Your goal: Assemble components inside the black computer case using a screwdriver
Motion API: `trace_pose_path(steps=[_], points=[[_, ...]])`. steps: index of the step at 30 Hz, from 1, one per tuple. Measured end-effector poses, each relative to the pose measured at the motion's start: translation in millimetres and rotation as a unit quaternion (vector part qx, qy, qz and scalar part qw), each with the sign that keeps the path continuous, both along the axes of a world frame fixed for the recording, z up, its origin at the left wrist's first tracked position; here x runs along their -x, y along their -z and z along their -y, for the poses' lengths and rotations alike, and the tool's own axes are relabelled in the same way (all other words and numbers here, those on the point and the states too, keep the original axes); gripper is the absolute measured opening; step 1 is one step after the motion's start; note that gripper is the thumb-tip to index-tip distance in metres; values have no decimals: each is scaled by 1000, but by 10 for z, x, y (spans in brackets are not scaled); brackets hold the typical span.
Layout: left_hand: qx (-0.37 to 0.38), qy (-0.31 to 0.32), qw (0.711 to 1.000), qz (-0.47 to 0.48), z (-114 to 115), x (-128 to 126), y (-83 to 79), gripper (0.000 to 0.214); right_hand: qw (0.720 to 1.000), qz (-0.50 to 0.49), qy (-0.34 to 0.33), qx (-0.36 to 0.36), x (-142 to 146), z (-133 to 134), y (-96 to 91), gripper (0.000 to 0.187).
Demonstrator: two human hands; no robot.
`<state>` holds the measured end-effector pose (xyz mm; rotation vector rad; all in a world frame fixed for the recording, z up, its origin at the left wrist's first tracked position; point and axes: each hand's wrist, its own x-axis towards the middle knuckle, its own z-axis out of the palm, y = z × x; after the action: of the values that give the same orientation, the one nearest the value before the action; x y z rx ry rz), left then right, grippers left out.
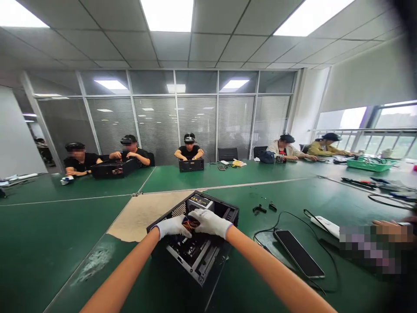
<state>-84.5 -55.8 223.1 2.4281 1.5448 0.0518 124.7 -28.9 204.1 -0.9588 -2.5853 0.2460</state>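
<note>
An open black computer case (pixel 224 212) lies on the green table (pixel 48 234) in front of me, with a power supply at its far end. Both my hands wear white gloves and reach into the case from above. My left hand (pixel 172 226) and my right hand (pixel 210 221) are closed together on a bundle of orange and yellow cables (pixel 190 224) over the case's middle. Inside the case below the hands there are metal brackets and a board.
A black phone (pixel 298 252) with a cable lies to the right, beside a white power strip (pixel 325 225). Small black parts (pixel 259 209) lie beyond. Another person's hand (pixel 389 228) rests at the right. Several people work on cases across the table. A green basket (pixel 371 164) stands far right.
</note>
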Motion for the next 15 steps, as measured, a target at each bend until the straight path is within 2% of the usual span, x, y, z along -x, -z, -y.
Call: trace_pose_path(steps=[1, 2, 3, 5, 6, 7, 9, 11, 13, 15], points=[[-6, -22, 1000, -9, 56, 25, -14, 80, 998, -52, 26, -36, -181, 69, 22, 42], [-23, -48, 998, -21, 133, 31, -21, 89, 986, -126, 81, -72, -377, 156, 81, 38], [-48, -77, 995, -35, 227, 12, -21, 91, 961, -200, 162, -98, -572, 257, 182, 36], [-90, -106, 989, -47, 448, -104, -1, 68, 884, -311, 327, -122, -878, 486, 511, 41], [-96, -96, 990, -37, 566, -194, 14, 52, 873, -313, 356, -114, -959, 601, 725, 44], [-93, -72, 993, -20, 683, -292, 27, 44, 874, -306, 363, -102, -982, 707, 955, 44], [-79, -25, 997, 8, 899, -462, 40, 53, 880, -289, 370, -78, -871, 876, 1412, 45], [-83, -4, 996, 23, 1060, -503, 45, 59, 888, -269, 370, -48, -619, 975, 1788, 57], [-99, -2, 995, 29, 1142, -349, 74, 58, 896, -254, 363, -17, -298, 1018, 2017, 69], [-135, 18, 990, 33, 1148, 3, 155, 51, 908, -254, 335, 8, 86, 1040, 2068, 71]])
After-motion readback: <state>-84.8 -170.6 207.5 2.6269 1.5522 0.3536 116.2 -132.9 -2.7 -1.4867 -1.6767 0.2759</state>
